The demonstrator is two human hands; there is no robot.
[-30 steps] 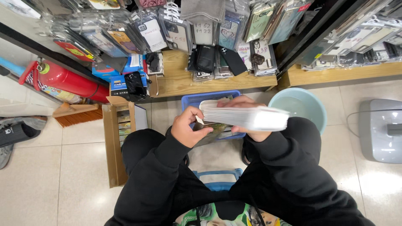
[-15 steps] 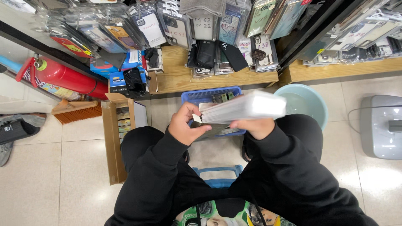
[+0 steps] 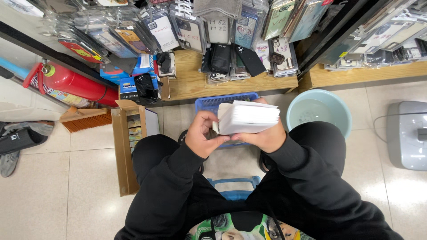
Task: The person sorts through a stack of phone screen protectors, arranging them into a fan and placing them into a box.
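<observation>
A thick stack of flat white packets is held in front of me over a blue plastic basket. My right hand grips the stack from below and from the right. At the stack's left end my left hand has its fingers curled against the packet edges. Both arms are in black sleeves, and I sit on a low blue stool.
A pale blue bucket stands at my right knee and an open cardboard box at my left. Behind lie a wooden shelf edge, hanging phone cases, a red fire extinguisher, a brush and a grey appliance.
The stack has swung round and now points its end towards me, tilted up. My left hand has moved to its left end. The view has shifted slightly.
</observation>
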